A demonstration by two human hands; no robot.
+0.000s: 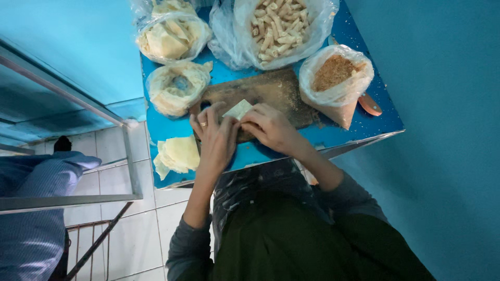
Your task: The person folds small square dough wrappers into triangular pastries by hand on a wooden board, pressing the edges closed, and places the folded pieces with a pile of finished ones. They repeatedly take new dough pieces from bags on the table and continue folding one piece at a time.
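We see both hands meet over a worn wooden board [265, 91] in the middle of the blue table [383, 117]. Between them lies a pale wrapper [238, 109], folded into a small packet. Its long axis runs slantwise across the board, the free corner pointing up toward the table's far edge.

The left hand [216, 138], a ring on one finger, lies with fingers spread and curled over the near end of the wrapper, fingertips pressing on it. The right hand [271, 127] comes in from the right side, its fingers bent and closed on the wrapper's other end. Both grips are partly shut on the wrapper; we cannot tell how tightly.

Near the table's left edge, by the near corner, lies a loose stack of sheets [177, 154]. Beyond it sit two bags of sheets [177, 86]. At the far edge stands a bag of finished rolls [278, 26]. Right of the board stands a bag of brown crumbs [336, 75], and a knife handle [370, 104] shows beside it.
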